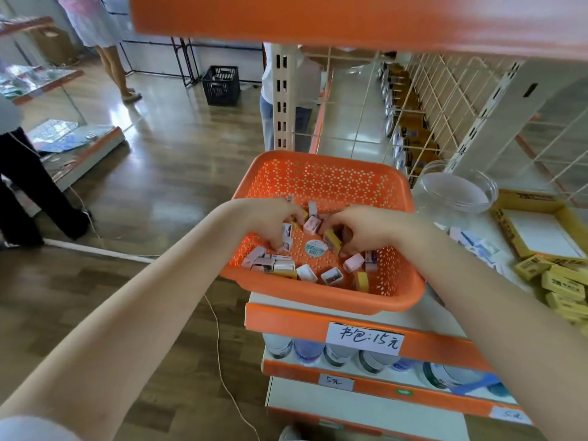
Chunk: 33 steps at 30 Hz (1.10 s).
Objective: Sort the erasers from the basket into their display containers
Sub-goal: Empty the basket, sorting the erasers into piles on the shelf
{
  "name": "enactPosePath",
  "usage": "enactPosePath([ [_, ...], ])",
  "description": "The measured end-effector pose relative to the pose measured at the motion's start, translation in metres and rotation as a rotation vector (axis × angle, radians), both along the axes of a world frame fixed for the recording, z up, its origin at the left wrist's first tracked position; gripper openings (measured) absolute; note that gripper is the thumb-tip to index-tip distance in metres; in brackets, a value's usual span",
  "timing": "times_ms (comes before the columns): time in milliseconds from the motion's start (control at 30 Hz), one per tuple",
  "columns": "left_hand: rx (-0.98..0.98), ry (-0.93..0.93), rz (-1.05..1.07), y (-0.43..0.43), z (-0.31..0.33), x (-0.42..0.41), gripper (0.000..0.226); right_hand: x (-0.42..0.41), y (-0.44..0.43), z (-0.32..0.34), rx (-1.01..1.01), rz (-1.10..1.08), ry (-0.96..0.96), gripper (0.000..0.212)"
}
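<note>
- Head view: one orange basket (pixel 321 176) sits at the shelf edge (pixel 286 316), with roughly twenty small erasers (pixel 280 264) in pink, white and yellow sleeves loose on its floor
- Two hands are inside it, close together but apart: the left hand (pixel 270 221) curls its fingers round a white-sleeved eraser (pixel 287 237); the right hand (pixel 369 229) bends its fingers among the erasers, grip unclear
- One clear glass jar (pixel 455 192) stands just right of the basket
- One open yellow box (pixel 506 227) lies further right, with at least five yellow erasers (pixel 563 284) heaped near it
</note>
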<state>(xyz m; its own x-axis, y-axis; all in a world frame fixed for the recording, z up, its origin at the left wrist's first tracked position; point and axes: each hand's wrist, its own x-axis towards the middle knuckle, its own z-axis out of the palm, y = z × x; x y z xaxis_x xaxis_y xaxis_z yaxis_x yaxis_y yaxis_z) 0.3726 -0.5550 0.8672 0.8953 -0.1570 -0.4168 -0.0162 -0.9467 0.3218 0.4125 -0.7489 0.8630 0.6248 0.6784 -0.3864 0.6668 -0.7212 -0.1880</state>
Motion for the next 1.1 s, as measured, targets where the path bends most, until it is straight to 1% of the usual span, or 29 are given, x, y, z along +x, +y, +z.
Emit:
enactPosePath([
  [67,0.003,0.000,0.022,0.002,-0.008,0.003,0.056,0.000,-0.001,0.001,0.024,-0.014,-0.007,0.064],
  [200,-0.051,-0.023,0.048,0.003,-0.010,0.002,0.049,0.000,-0.001,0.001,0.061,-0.041,-0.026,0.064],
  [267,-0.087,-0.010,0.061,0.003,-0.010,0.001,0.050,0.000,-0.001,0.000,0.068,-0.046,-0.024,0.064],
  [400,-0.048,0.023,0.053,0.001,-0.008,-0.001,0.050,-0.001,-0.002,0.001,0.070,-0.028,-0.011,0.061],
  [500,-0.034,0.008,0.053,0.001,-0.009,-0.001,0.046,-0.003,-0.001,0.002,0.125,-0.039,-0.011,0.055],
  [600,-0.036,0.020,0.024,0.000,-0.009,-0.002,0.035,-0.003,-0.001,0.004,0.192,-0.041,-0.058,0.049],
  [700,-0.044,0.036,-0.019,0.000,-0.009,-0.002,0.026,-0.002,0.000,0.003,0.203,-0.005,-0.098,0.052],
  [833,-0.051,0.033,-0.037,0.000,-0.007,-0.004,0.027,-0.004,0.002,0.002,0.184,0.037,-0.073,0.059],
  [1000,-0.110,-0.087,0.020,0.001,0.000,-0.004,0.031,0.002,0.008,0.001,0.137,0.033,-0.005,0.062],
  [1100,-0.088,-0.239,0.075,0.003,0.003,-0.004,0.032,0.014,0.014,0.001,0.093,0.038,-0.006,0.063],
])
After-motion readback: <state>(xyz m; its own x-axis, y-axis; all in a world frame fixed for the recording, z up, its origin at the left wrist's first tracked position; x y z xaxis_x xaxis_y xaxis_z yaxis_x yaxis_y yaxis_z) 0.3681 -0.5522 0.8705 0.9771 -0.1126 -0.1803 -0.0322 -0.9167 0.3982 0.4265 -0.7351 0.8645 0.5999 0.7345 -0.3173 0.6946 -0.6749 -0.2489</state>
